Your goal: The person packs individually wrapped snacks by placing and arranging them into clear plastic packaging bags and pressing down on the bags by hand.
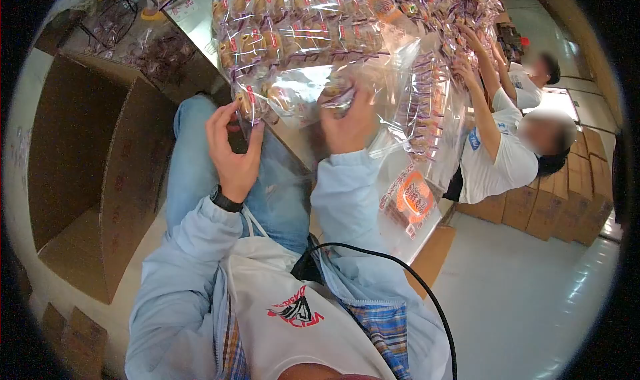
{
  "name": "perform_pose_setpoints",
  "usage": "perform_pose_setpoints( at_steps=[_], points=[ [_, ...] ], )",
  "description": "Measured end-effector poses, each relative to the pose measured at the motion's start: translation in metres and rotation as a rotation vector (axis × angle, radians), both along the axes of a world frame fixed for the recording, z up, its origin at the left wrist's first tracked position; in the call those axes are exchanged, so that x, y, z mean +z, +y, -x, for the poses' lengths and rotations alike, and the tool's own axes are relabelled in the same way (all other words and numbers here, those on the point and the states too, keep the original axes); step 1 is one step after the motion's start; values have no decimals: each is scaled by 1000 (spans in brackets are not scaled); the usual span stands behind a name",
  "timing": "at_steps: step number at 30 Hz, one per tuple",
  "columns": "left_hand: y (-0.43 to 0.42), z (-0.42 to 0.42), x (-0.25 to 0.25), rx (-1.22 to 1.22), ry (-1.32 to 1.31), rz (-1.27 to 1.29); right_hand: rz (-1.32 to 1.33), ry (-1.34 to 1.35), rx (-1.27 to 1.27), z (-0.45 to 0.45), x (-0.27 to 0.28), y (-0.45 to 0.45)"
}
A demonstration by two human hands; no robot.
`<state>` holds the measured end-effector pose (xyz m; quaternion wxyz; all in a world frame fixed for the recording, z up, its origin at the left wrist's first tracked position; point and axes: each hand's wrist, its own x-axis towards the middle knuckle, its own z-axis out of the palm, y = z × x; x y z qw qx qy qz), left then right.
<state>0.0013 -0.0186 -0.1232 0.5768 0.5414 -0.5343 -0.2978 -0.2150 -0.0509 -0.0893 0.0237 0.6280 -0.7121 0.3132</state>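
Note:
My left hand (231, 150) is at the near edge of the table, thumb and fingers closed around the lower end of a small wrapped snack packet (249, 102). The packet is in clear film with a red label and a purple edge. My right hand (351, 119) grips another wrapped snack packet (338, 93), partly hidden by the fingers. Between the hands, a clear plastic bag (298, 90) spreads across the table edge. Beyond it, similar packets stand in two rows (293, 40), seen through shiny film.
A filled clear bag (427, 107) lies to the right, beside a printed bag (412, 197). Loose packets are heaped at the back (440, 7). An open carton (80, 173) stands left. Two co-workers in white shirts (500, 153) are at right, near stacked cartons (580, 187).

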Motion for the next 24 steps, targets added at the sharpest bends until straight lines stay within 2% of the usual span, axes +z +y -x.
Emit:
perform_pose_setpoints(
  at_steps=[3, 6, 7, 10, 11, 14, 15, 17, 19, 21, 24],
  points=[
    [-1, 2, 1, 0, -9, 3, 83, -8, 95, -28, -5, 0],
    [0, -1, 0, -9, -44, 12, -10, -94, 245, -27, -10, -2],
    [-1, -3, 0, -8, -55, 19, -6, -232, 345, -28, -1, -1],
    [-1, -4, 1, -8, -43, 33, 61, -628, 416, -24, -5, 7],
    [-2, -3, 1, -6, -32, 27, 58, -834, 411, -23, -3, 13],
    [0, -2, 1, -16, 0, -17, -235, -1092, 216, -7, -19, 8],
    [0, -2, 3, -28, 10, -41, -291, -1119, 266, -8, -10, 4],
    [-3, -2, 4, -36, 23, -62, -372, -1080, 245, -6, -11, -3],
    [-2, -2, 3, -31, 30, -59, -275, -829, 312, -4, -14, -8],
    [-3, -3, 2, -37, 25, -64, 0, -350, 457, -9, -16, -16],
    [-2, -2, 3, -26, 7, -49, -104, -404, 382, -29, -1, -1]
  ],
)
